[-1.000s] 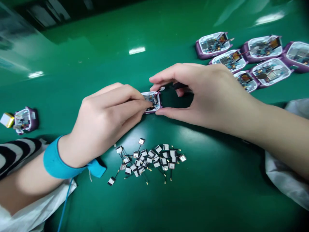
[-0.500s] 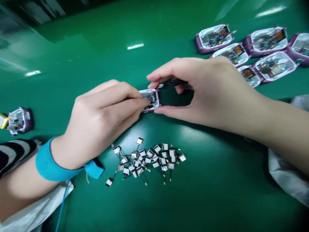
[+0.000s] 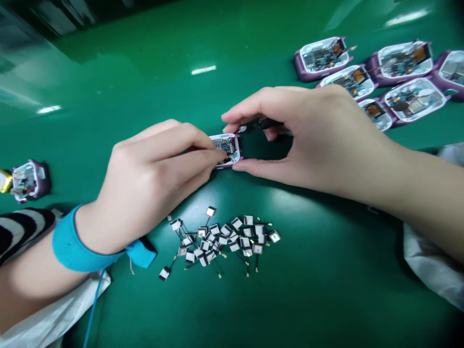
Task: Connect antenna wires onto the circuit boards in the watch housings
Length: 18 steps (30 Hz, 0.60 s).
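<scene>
A small open watch case, purple outside with a white rim, lies between my hands with its circuit board facing up. My left hand covers the case's left part, its fingers closed together over it and one fingertip pressed onto the board. What its thumb does is hidden. My right hand grips the case's right end between thumb and fingertips, palm arched away from it. A thin red wire with a pale round piece sticks out at the upper right corner, beside the right fingers.
Several small square antennas with short black cables lie piled in front of my hands. More open purple watch cases stand at the upper right, and another at the far left. A blue wrist strap with a cord circles my left wrist.
Almost nothing differs. Both hands keep their hold on the watch case, and the whole view has shifted very slightly.
</scene>
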{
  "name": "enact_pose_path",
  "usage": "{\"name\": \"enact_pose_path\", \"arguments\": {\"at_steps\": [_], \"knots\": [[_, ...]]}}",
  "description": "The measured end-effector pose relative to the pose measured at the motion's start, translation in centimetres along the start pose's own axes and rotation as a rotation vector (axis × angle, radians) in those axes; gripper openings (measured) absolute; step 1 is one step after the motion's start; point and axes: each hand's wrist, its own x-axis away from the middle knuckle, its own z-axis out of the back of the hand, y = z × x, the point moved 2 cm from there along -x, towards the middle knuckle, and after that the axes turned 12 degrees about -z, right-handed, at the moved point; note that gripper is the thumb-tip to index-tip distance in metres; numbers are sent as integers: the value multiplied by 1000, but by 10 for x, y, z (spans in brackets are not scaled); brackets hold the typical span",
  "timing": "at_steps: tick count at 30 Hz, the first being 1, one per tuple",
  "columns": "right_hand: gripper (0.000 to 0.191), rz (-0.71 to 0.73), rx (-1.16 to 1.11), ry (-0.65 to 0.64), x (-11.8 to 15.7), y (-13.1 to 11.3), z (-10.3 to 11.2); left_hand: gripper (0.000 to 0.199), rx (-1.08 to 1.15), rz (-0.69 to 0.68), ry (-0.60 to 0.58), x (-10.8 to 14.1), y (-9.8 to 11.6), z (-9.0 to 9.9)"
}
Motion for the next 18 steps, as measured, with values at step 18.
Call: {"name": "enact_pose_path", "arguments": {"at_steps": [18], "knots": [[37, -51, -91, -32, -1, 3, 0, 19, -52, 20, -80, -2, 2, 0]]}}
